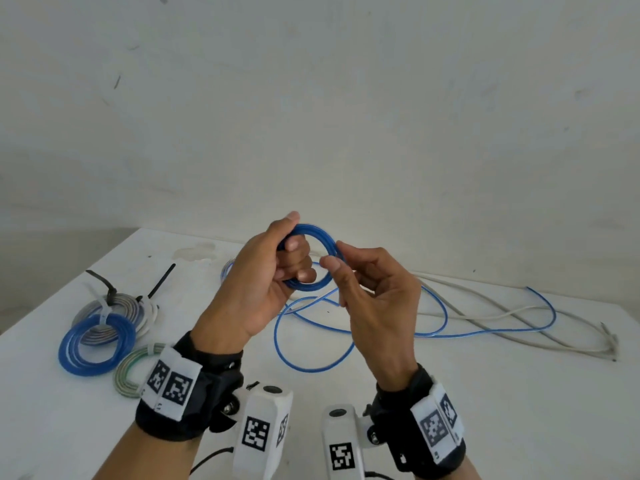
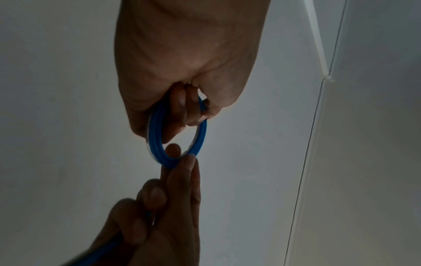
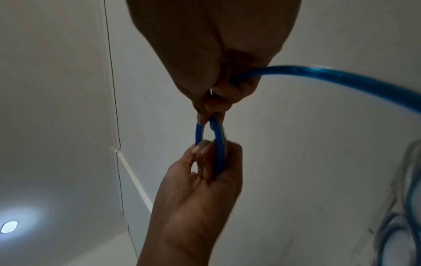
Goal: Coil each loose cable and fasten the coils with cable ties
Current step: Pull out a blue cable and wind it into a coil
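A small blue cable coil (image 1: 320,258) hangs in the air above the white table (image 1: 450,393). My left hand (image 1: 277,265) grips its left side, fingers curled through the ring (image 2: 157,136). My right hand (image 1: 360,282) pinches the coil's right side between thumb and forefinger (image 3: 214,126), and the loose blue cable (image 3: 318,73) runs out through its curled fingers. The rest of that blue cable (image 1: 433,332) lies in loops on the table below, ending at the right.
Tied coils lie at the left: a blue one (image 1: 97,344), a grey-white one (image 1: 114,306) with black cable ties (image 1: 159,282), a greenish one (image 1: 131,372). A loose grey cable (image 1: 519,320) stretches across the right side. A wall stands behind the table.
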### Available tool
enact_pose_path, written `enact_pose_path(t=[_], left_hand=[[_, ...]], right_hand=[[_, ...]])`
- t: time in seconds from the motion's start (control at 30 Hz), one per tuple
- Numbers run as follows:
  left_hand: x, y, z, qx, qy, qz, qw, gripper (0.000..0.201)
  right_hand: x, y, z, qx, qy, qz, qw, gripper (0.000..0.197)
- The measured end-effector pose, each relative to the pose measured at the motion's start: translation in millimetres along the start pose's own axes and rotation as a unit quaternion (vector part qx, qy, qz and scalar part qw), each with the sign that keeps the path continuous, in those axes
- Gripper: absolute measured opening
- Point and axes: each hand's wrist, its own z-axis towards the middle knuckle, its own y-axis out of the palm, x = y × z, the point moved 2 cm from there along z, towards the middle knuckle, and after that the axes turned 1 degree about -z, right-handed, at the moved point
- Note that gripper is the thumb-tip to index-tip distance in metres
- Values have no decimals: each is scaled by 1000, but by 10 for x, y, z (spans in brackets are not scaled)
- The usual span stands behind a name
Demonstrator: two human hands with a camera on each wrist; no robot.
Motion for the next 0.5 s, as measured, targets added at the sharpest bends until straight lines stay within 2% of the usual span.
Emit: enact_pose_path(t=[0.07,0.17,0.27,0.37,0.5], left_hand=[[11,-26,4,0,-8,71,997,46],[18,-64,-12,-27,-36,219,975,45],[-46,-58,-24,-56,-47,289,955,44],[-79,-28,-15,-71,-35,287,955,44],[-39,-26,-11,-48,-19,202,978,45]], right_hand=[[-2,-63,42,-12,-2,-10,1000,11],[-16,-172,119,-68,-11,-54,996,12],[-10,-208,139,-121,-12,-110,986,14],[-27,-237,149,-120,-15,-123,985,15],[-64,-205,131,-94,-14,-97,991,16]])
